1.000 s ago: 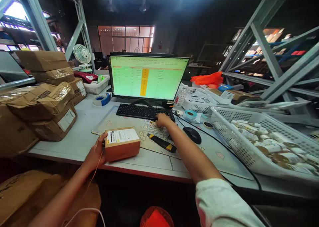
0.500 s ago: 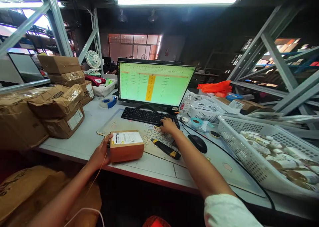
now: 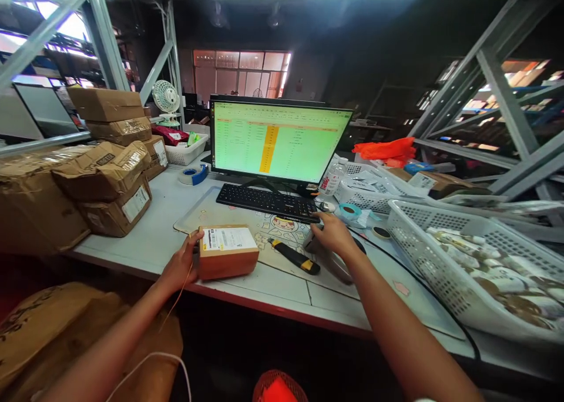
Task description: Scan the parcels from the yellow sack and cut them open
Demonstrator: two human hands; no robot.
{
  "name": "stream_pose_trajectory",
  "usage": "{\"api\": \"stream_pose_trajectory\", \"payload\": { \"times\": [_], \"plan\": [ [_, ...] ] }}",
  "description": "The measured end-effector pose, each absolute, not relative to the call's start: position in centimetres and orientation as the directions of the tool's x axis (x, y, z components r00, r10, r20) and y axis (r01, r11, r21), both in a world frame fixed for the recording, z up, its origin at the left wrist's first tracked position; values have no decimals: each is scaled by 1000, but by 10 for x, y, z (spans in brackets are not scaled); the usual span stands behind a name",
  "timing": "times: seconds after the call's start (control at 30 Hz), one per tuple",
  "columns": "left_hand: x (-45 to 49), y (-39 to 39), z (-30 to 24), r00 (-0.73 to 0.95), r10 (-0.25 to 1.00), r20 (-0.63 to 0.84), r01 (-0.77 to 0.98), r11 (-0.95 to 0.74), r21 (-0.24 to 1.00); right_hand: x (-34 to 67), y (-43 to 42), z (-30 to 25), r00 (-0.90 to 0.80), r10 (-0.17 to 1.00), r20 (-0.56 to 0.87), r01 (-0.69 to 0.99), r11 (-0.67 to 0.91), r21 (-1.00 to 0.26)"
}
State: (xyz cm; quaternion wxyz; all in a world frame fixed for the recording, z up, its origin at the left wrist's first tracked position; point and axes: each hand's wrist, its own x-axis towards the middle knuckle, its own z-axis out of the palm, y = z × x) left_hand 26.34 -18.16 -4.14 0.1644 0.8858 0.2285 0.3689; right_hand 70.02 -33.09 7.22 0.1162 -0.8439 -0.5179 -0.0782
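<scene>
My left hand (image 3: 181, 265) grips the left side of a small brown cardboard box (image 3: 229, 265) with a white shipping label on top. The box sits near the table's front edge, and a thin cord hangs by my left wrist. My right hand (image 3: 331, 233) reaches to the lower right corner of the black keyboard (image 3: 268, 202), index finger stretched out at the keys. Under this hand lies a grey object (image 3: 312, 241), partly hidden, whose kind I cannot tell. A black and yellow utility knife (image 3: 294, 256) lies between box and right hand. Behind the keyboard, the monitor (image 3: 282, 140) displays a spreadsheet.
Cardboard boxes (image 3: 106, 170) are stacked at the left, near a blue tape dispenser (image 3: 192, 174). A white basket (image 3: 434, 272) of wrapped rolls stands at the right. A plastic bottle (image 3: 333, 177), tape rolls (image 3: 350, 211) and a black cable (image 3: 423, 290) are on the table.
My right hand has moved right and slightly down, from over the keyboard's right part to its lower right corner. My left hand still grips the box. The view has shifted slightly.
</scene>
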Motion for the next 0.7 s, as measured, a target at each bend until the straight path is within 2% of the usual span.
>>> {"api": "stream_pose_trajectory", "payload": {
  "times": [0.3,0.7],
  "plan": [
    [263,-182,-41,624,530,574,286,-839,463,700,-279,74,419,890,179,907,-404,-118],
    [259,-176,-47,619,567,544,325,-815,479,716,-210,63,491,871,-34,864,-491,-108]
  ]
}}
